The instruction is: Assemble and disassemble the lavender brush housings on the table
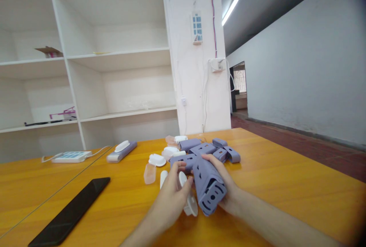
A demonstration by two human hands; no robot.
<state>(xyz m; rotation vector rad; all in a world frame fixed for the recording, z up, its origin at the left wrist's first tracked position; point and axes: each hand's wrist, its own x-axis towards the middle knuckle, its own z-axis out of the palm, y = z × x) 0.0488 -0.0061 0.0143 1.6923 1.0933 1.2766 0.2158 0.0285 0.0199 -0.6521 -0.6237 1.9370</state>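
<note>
My right hand [225,186] grips a lavender plastic casing [208,186] with slots on its end, tilted toward me above the orange table [286,186]. My left hand [173,195] is beside it, fingers curled against the casing's left side and touching a white oval cap [190,205] under it. Behind my hands lies a pile of several more lavender casings [206,149] and white caps [157,160].
A black phone [71,210] lies face up at the near left. A translucent pink piece [150,173], an assembled lavender-and-white unit [121,151] and a white power strip [71,157] sit further back. White shelves [85,60] stand behind the table.
</note>
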